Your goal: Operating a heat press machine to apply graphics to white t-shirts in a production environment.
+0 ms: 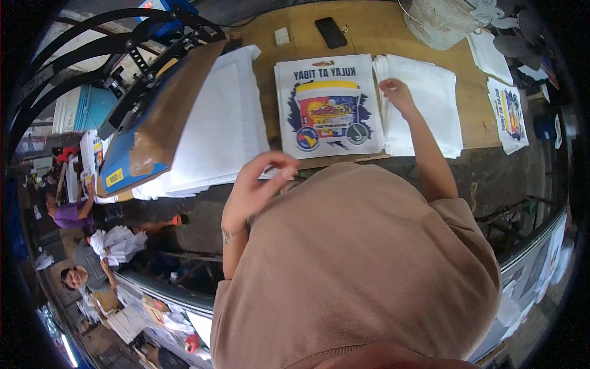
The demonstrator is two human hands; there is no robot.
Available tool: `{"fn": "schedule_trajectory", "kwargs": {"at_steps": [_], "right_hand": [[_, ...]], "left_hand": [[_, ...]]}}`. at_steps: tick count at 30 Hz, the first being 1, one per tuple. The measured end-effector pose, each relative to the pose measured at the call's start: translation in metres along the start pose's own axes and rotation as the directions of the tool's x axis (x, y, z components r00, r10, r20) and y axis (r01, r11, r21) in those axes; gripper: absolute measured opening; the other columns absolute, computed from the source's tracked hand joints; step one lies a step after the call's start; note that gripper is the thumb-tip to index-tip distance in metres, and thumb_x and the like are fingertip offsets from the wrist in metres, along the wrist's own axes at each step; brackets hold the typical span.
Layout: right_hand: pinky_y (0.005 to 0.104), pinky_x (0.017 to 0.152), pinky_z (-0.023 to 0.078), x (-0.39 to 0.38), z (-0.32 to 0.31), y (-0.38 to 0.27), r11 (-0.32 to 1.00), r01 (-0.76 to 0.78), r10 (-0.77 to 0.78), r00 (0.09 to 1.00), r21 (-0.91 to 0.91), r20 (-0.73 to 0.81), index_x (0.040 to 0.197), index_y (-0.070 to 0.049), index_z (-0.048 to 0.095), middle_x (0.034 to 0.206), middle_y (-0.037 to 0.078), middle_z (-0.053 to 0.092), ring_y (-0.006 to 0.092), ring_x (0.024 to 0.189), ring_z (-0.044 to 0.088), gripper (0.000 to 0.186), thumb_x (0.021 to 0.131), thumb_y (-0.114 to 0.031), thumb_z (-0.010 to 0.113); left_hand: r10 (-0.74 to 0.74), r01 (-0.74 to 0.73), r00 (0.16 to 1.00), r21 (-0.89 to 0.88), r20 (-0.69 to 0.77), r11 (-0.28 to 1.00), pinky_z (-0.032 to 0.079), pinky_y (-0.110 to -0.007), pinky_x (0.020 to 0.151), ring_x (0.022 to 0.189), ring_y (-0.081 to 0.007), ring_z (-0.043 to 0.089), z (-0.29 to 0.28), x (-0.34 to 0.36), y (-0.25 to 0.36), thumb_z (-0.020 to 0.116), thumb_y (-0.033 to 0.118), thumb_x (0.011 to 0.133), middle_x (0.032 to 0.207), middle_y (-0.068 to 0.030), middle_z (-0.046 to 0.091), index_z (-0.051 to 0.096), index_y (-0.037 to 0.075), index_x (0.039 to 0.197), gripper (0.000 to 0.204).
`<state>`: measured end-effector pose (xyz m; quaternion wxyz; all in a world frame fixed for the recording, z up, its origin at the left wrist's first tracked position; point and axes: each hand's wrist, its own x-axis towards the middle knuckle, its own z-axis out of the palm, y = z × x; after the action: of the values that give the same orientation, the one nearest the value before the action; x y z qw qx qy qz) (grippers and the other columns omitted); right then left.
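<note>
My left hand (261, 181) is raised in front of my body below the printed stack, fingers loosely bent and apart, holding nothing visible. My right hand (396, 93) is at the left edge of a blank white sheet stack (430, 104), fingers curled with tips drawn together; whether they grip a sheet is unclear. Beside it lies a stack of printed sheets (326, 74) with a reversed colourful bucket design. A larger white stack (218, 111) lies to the left, partly under a press with a blue, brown-covered board (166, 123).
The wooden table (270, 24) also bears a black phone (330, 32), a small white block (282, 36), a dirty white bucket (430, 21) and more sheets (507, 114) at right. Two other people (92, 273) (67, 212) are at lower left, one holding white cloth or sheets. A railing runs behind me.
</note>
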<state>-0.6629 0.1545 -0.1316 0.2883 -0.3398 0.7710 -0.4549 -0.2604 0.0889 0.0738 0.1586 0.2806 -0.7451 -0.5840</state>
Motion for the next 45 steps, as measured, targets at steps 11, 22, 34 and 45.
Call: {"fn": "schedule_trajectory", "kwargs": {"at_steps": [11,22,34,45], "right_hand": [[0.0254,0.059,0.047,-0.011,0.034,0.118,0.985,-0.17,0.164,0.961,0.01,0.221,0.114,0.0,0.055,0.087,0.006,0.063,0.0126,0.072,0.058,0.036,0.084,-0.02,0.059],[0.0263,0.065,0.051,0.01,0.002,0.078,0.992,-0.06,0.038,0.979,0.108,0.198,0.111,0.0,0.057,0.102,0.01,0.061,0.015,0.081,0.06,0.03,0.087,-0.018,0.058],[0.0292,0.071,0.048,0.1,0.008,0.06,0.997,0.068,-0.063,0.988,-0.027,0.144,0.102,-0.006,0.062,0.102,0.009,0.059,0.0178,0.084,0.059,0.022,0.088,-0.022,0.059],[0.0245,0.071,0.046,0.098,0.014,0.047,0.988,-0.069,0.033,0.967,0.137,0.254,0.104,-0.003,0.062,0.09,0.004,0.063,0.0113,0.078,0.058,0.023,0.089,-0.021,0.058]], "left_hand": [[-0.509,0.51,0.86,-0.045,0.033,0.859,0.046,-0.031,0.079,0.091,-0.0213,0.059,0.108,0.085,-0.199,0.061,0.035,0.085,0.097,-0.0113,0.063,0.059,0.0,0.106,0.041],[-0.24,0.247,0.957,0.023,-0.165,0.969,0.048,-0.031,0.077,0.084,-0.0193,0.061,0.109,0.196,-0.184,0.059,0.029,0.086,0.091,-0.0109,0.064,0.059,0.0,0.1,0.032],[-0.236,0.343,0.875,0.198,-0.423,0.918,0.05,-0.034,0.069,0.077,-0.0263,0.063,0.073,0.257,-0.193,0.061,0.023,0.084,0.085,-0.0122,0.063,0.06,0.005,0.098,0.023],[0.364,0.619,0.533,0.645,-0.764,0.448,0.052,-0.039,0.068,0.081,-0.0311,0.06,-0.059,0.259,-0.156,0.059,0.015,0.081,0.091,-0.0116,0.061,0.062,0.005,0.093,0.017]]}}
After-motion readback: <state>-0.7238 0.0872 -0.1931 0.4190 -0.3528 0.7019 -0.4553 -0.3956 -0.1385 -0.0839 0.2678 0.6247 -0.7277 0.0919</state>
